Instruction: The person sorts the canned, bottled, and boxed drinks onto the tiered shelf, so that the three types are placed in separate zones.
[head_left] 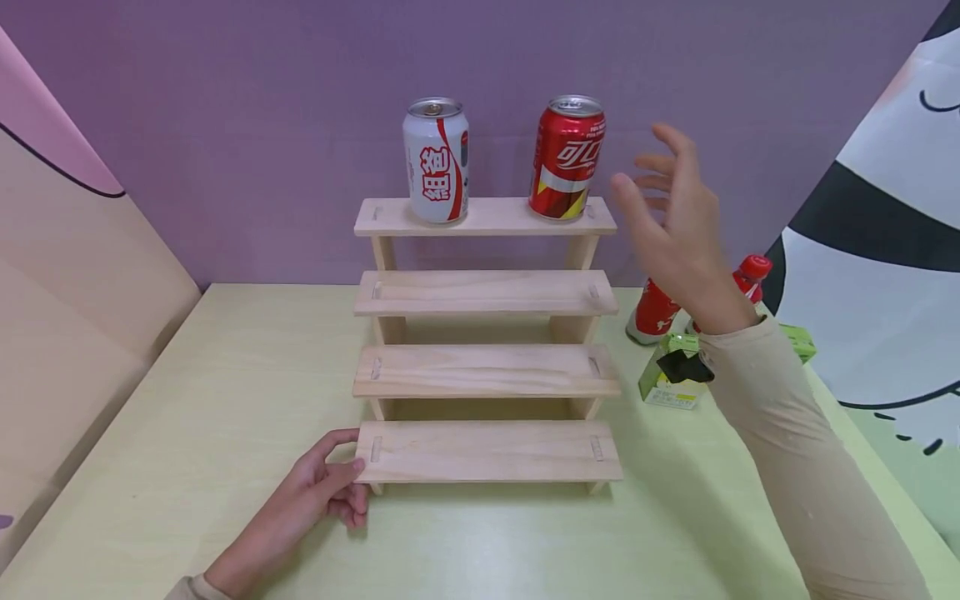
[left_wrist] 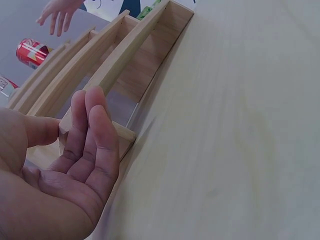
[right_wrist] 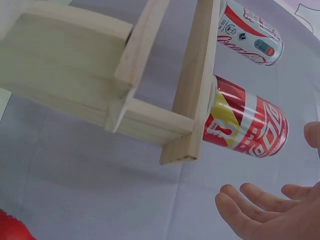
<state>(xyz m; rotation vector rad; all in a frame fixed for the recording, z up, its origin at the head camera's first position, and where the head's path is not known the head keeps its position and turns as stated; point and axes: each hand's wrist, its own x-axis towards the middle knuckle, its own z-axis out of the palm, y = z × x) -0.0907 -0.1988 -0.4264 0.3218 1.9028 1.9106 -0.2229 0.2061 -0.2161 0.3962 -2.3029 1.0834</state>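
A wooden step-shaped display stand [head_left: 486, 451] stands on the table. Its lowest board has its left end pinched by my left hand [head_left: 311, 492], thumb on the edge and the other fingers beside it; the left wrist view shows this hand [left_wrist: 75, 170] close up. On the top board stand a white cola can [head_left: 437, 162] at the left and a red cola can [head_left: 567, 158] at the right, both upright. Just right of the red can my right hand [head_left: 678, 217] hangs in the air, fingers loosely bent and holding nothing. A gap separates it from the can [right_wrist: 245, 120] in the right wrist view.
Right of the stand, partly behind my right forearm, are a red bottle [head_left: 652, 312], another bottle with a red cap [head_left: 753, 268] and a green drink carton [head_left: 670, 387]. A further green carton [head_left: 798, 342] lies behind the sleeve. A purple backdrop [head_left: 300, 142] rises behind the table.
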